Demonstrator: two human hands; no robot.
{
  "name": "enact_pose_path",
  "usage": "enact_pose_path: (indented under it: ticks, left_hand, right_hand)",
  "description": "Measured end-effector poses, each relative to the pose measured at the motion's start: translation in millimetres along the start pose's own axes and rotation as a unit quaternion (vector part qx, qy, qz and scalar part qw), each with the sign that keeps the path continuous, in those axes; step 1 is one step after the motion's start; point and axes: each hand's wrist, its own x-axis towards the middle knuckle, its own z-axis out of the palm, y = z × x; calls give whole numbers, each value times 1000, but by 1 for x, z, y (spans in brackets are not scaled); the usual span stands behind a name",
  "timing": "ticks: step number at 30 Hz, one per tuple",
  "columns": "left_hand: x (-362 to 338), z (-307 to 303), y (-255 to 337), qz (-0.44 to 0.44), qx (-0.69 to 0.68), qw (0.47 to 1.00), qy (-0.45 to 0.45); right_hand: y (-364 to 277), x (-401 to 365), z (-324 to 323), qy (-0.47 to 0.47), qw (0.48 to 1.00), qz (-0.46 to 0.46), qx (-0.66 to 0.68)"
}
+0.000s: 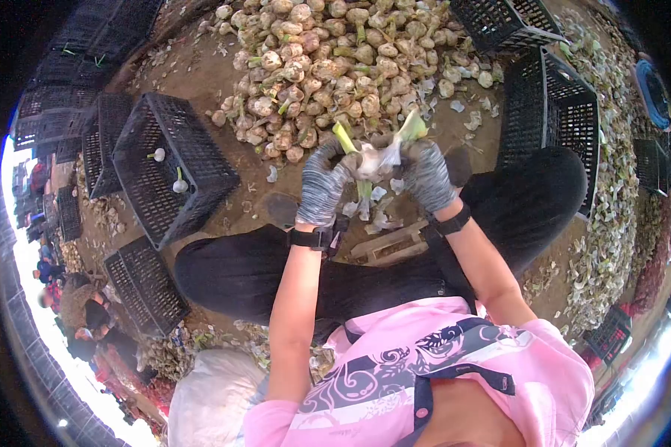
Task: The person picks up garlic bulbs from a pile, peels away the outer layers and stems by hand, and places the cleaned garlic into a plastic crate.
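Both hands wear grey striped gloves and meet in front of the pile. My left hand (pixel 326 179) has its fingers closed on the left side of a whitish garlic bulb (pixel 368 162), by a green stem end. On the bulb's right, my right hand (pixel 426 173) grips pale, loose skin and leaf (pixel 412 128) that fans upward. A green stem piece hangs below the bulb. Just beyond the hands lies a large heap of untrimmed garlic (pixel 313 67). Peeled skins (pixel 380 222) lie on the ground under the hands.
A black crate (pixel 209 160) at the left holds two white garlic bulbs (pixel 180 181). More black crates (pixel 525 97) stand at the right and far left. A white sack (pixel 216 395) lies at lower left. Several people (pixel 89 313) are at the far left. Skins cover the ground at right.
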Motion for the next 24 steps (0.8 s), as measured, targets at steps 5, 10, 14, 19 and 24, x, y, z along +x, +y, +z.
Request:
enact_pose_path:
  ticks: [5, 10, 14, 19, 24]
  left_hand:
    - [-2, -12, 5, 23, -49, 995, -88]
    - [-4, -10, 7, -41, -372, 924, -85]
    - [5, -12, -4, -123, -553, 824, 0]
    - [2, -25, -24, -166, -539, 826, 3]
    - [1, -13, -7, -233, -506, 828, 62]
  right_hand:
    - [-21, 5, -11, -43, 871, 203, 444]
    - [-26, -3, 7, 116, 988, 54, 88]
    - [-38, -17, 3, -304, 852, 177, 387]
    - [-80, -24, 29, -247, 916, 120, -291]
    - [-13, 4, 22, -40, 872, -142, -468]
